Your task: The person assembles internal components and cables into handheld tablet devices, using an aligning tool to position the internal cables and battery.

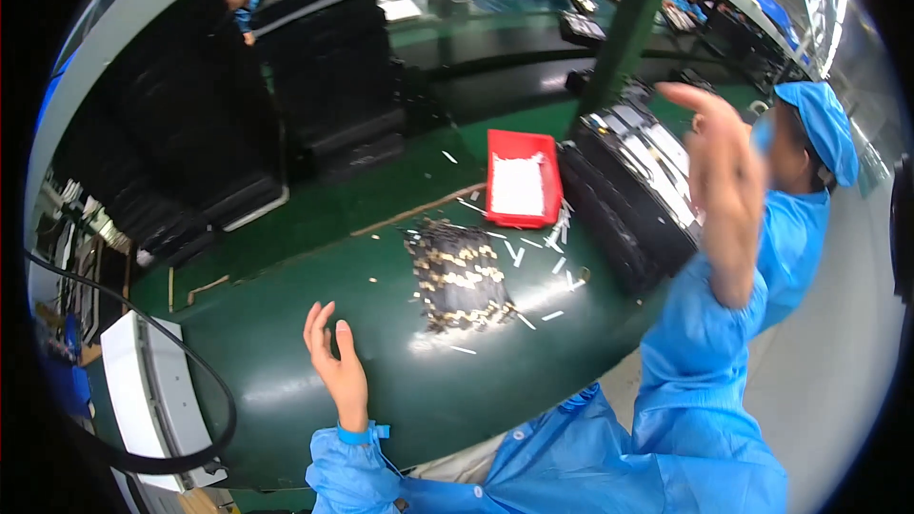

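My left hand hovers over the green tabletop, its fingers apart and nothing in them. Raised high on the right, my right hand is slightly blurred, with fingers stretched out and nothing visible in it. It appears in front of the right edge of a stack of black trays, whose top tray holds white and silver pieces. Mid-table lies a flat pile of small black parts with gold-coloured pieces. Behind it, a red bin contains white strips. Loose white strips are scattered around the bin and pile.
Tall stacks of black trays stand at the back left. At the left end is a white device with a black cable. A co-worker in blue is close on the right. A green post rises behind the trays.
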Motion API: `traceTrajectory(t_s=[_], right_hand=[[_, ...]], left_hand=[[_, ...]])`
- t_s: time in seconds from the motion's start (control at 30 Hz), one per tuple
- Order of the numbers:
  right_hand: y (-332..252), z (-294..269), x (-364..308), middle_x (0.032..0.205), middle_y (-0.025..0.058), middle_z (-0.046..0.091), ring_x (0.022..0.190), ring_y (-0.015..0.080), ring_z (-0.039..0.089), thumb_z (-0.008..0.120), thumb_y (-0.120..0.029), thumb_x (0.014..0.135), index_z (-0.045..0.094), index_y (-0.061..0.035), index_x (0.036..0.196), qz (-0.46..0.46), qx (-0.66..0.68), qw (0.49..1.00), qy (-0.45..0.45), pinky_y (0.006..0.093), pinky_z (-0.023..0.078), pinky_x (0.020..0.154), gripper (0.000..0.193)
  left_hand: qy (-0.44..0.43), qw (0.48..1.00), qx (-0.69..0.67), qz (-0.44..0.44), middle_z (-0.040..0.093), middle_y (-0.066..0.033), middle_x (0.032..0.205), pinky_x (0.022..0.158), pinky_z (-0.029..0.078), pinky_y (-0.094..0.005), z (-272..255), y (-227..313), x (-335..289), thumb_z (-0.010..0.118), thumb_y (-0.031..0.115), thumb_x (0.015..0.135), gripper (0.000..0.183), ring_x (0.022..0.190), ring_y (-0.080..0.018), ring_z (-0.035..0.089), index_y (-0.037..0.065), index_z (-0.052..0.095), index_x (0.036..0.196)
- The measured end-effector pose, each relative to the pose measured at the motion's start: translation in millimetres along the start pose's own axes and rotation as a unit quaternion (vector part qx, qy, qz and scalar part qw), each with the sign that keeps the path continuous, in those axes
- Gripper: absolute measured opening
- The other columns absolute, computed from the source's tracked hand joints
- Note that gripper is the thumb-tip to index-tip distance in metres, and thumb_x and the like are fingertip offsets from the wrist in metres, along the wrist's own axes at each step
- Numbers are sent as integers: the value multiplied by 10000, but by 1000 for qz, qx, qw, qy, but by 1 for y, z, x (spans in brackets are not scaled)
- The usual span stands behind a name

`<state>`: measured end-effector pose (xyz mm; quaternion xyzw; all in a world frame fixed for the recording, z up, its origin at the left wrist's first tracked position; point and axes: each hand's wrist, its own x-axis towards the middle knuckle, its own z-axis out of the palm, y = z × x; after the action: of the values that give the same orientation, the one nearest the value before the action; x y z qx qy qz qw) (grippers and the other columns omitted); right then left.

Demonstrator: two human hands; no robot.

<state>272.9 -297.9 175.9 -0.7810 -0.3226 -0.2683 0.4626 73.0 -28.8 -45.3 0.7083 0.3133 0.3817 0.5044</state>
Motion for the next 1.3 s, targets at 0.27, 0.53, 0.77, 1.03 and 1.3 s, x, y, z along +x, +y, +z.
traceTrajectory(t_s=[0.27,0.53,0.77,1.03,1.3], right_hand=[[199,-134,-190,1101,115,622,954,153,572,330,-428,1008,507,-3,1258,344,22,931,120,274,454,803,525],[255,-81,-156,1439,130,376,1312,245,374,343,-430,1002,290,-34,1429,359,308,849,235,381,316,1059,585],[256,-89,-164,726,-61,330,647,67,301,445,-376,991,539,-69,987,326,398,827,225,231,292,615,322],[302,-110,-120,849,52,606,749,166,573,484,-272,970,578,-25,1012,470,408,771,133,325,479,693,268],[348,-121,-116,1156,152,615,969,252,636,513,-208,933,517,9,1238,499,448,741,-38,389,549,821,374]], left_hand=[[-346,922,-170,-22,493,-111,1287,970,387,-351,131,80,-97,596,168,887,365,1198,-231,472,51,541,1228],[-374,896,-238,-26,33,-231,1524,1133,111,-428,277,103,-118,483,451,940,836,1421,-321,58,19,8,1475],[-331,906,-239,-109,-170,-359,1451,1116,28,-510,322,131,-135,507,641,841,1068,1379,-461,-126,64,-146,1458],[-320,893,-276,-154,-161,-351,1455,1118,44,-503,318,138,-118,619,667,743,1213,1388,-439,-118,77,-166,1455],[-313,902,-248,-166,-98,-352,1459,1084,85,-583,327,133,-120,695,621,655,1277,1366,-499,-39,132,-165,1463]])
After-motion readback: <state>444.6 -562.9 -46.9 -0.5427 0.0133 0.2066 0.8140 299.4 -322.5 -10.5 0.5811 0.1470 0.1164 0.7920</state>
